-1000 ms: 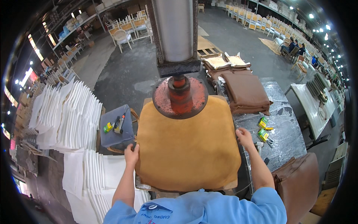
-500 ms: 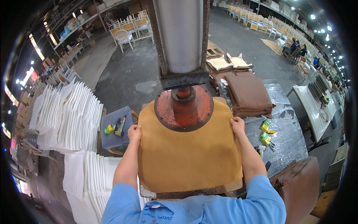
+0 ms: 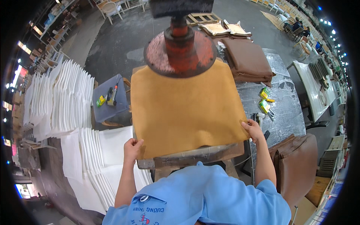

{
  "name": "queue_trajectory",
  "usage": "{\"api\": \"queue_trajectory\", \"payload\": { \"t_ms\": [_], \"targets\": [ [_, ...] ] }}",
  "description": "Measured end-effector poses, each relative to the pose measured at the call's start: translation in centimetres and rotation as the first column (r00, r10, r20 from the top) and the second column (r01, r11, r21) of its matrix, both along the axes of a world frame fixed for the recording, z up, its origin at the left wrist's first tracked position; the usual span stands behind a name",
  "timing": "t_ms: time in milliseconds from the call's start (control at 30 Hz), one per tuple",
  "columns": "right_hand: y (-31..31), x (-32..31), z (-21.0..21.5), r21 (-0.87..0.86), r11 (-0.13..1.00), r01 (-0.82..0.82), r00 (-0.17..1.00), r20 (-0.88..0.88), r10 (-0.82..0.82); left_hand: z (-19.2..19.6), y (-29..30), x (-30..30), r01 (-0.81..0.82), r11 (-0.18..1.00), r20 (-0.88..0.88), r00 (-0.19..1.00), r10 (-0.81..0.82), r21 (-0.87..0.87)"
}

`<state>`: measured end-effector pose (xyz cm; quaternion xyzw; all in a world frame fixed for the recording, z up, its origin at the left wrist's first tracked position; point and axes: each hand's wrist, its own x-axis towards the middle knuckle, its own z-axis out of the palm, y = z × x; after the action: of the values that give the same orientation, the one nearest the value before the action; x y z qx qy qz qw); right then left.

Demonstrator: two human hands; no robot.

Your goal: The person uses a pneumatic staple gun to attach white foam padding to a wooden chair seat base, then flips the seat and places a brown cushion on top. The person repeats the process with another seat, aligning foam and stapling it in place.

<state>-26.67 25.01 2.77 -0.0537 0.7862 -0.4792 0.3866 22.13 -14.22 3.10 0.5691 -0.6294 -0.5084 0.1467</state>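
Observation:
A broad tan leather-like sheet [image 3: 187, 108] lies in front of me over a worn board [image 3: 198, 155], whose near edge shows below it. My left hand [image 3: 132, 150] pinches the sheet's near left corner between thumb and fingers. At the near right corner, my right hand [image 3: 253, 130] grips the edge with its thumb on top. A round red press plate [image 3: 180, 54], slightly blurred, hangs above the far part of the sheet and hides some of it. What lies under the sheet is mostly hidden.
White padded sheets [image 3: 71, 99] stand in stacks on the left, beside a grey-blue seat [image 3: 112, 99] holding tools. To the right, a plastic-covered table [image 3: 287, 97] carries brown cushions [image 3: 247, 62] and small yellow-green boxes [image 3: 264, 99]. Brown covers [image 3: 298, 161] hang at the near right.
The press plate has risen off the sheet. Both my hands have slid from the sheet's far sides to its near corners. The view has tilted, shifting the surroundings upward.

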Motion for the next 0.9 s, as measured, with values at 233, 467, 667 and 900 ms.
{"api": "queue_trajectory", "payload": {
  "t_ms": [233,467,667,900],
  "targets": [
    [0.7,4.8,0.8,-0.208,0.966,0.151,0.988,0.057,-0.143,0.8,0.8,2.7,-0.149,0.948,-0.377,0.891,0.252,0.283],
    [2.2,6.5,-0.8,-0.08,0.985,0.153,0.988,0.03,-0.151,-1.6,2.6,3.8,-0.191,0.959,-0.32,0.913,0.252,0.211],
    [3.0,8.0,-2.1,-0.06,0.982,0.179,0.984,0.011,-0.178,-2.2,3.3,5.0,-0.178,0.966,-0.361,0.902,0.237,0.188],
    [3.7,8.4,-2.8,-0.021,0.985,0.172,0.984,-0.038,-0.173,-3.0,3.7,5.7,-0.118,0.972,-0.435,0.878,0.198,0.203]
  ]
}}
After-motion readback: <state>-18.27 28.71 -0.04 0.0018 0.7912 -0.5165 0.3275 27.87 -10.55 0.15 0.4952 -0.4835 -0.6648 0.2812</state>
